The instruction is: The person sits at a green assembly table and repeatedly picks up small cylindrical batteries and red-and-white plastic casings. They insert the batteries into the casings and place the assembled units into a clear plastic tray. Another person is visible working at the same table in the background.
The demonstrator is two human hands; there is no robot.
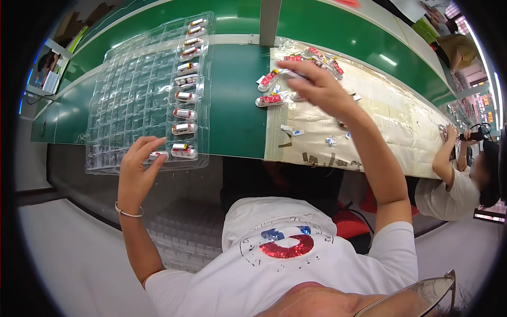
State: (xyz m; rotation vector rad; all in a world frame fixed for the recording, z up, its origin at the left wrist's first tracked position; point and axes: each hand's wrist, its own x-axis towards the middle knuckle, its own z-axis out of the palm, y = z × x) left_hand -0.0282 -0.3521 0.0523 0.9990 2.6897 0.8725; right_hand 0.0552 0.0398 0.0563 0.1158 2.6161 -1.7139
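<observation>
At the near edge of a clear plastic tray (127, 95), my left hand (138, 166) closes thumb and fingers round a small white oval part (158, 155). Right beside it, a similar white part with a silver-and-red battery (183, 151) lies in the tray's right-hand column, where several more stand in a row. My right hand (319, 87) is over the right side of the bench, above a loose group of red-and-white parts (272, 99). Its fingers reach left and are blurred; whether anything is between them I cannot make out.
A cream-coloured sheet (380, 142) covers the right of the green bench (237, 105); small white-and-blue scraps (298, 132) lie on it. An upright metal post (270, 21) rises at the back. Another person (454, 179) works at the far right. A red stool (351, 224) stands below.
</observation>
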